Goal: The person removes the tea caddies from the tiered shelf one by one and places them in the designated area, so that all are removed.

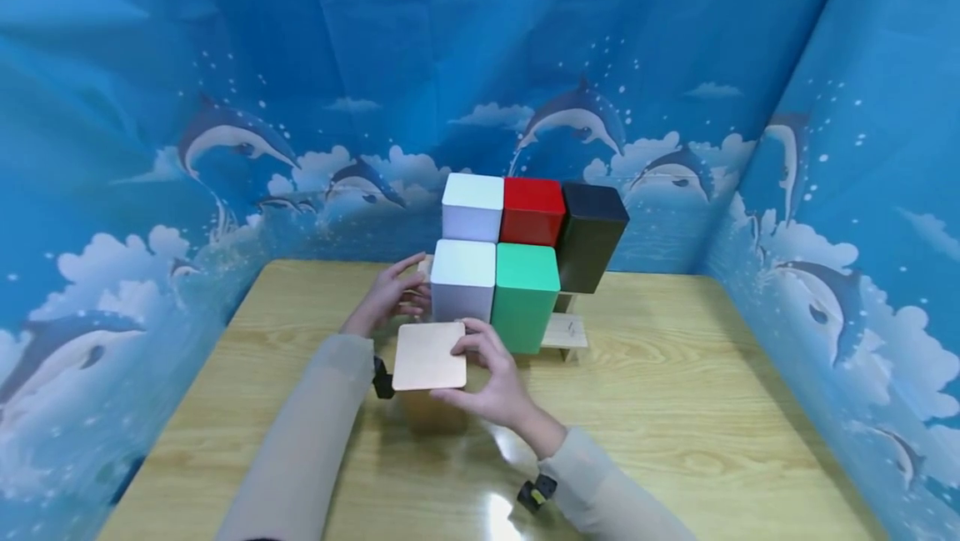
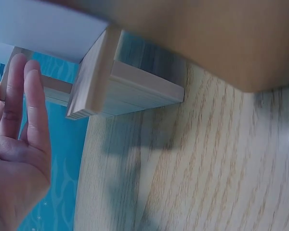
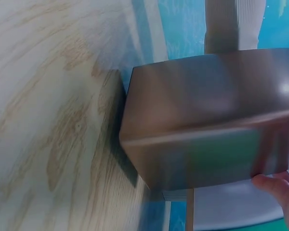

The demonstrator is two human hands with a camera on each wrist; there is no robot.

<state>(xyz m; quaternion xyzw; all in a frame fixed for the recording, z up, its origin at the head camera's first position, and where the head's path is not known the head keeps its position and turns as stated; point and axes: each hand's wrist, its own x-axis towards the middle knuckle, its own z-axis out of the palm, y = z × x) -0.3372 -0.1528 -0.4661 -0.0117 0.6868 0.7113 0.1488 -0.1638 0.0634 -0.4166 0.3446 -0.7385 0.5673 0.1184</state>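
Observation:
My right hand [image 1: 491, 370] grips a tall glossy tan box [image 1: 429, 356] at its upper right side, thumb at the near edge and fingers at the far edge. In the right wrist view, the box [image 3: 197, 96] is close over the wood surface, with one of my fingers [image 3: 274, 186] against its side. My left hand [image 1: 390, 295] is at the left end of a wooden rack [image 2: 139, 86], beside the front white box [image 1: 463, 270]. Two fingers stand straight in front of a wooden upright in the left wrist view; part of that hand is cut off.
Beside the front white box stands a green box [image 1: 525, 291]. Behind them are another white box [image 1: 472, 203], a red box [image 1: 532, 209] and a black box [image 1: 592, 232]. Blue dolphin curtains [image 1: 420, 66] enclose the wooden table [image 1: 660, 391].

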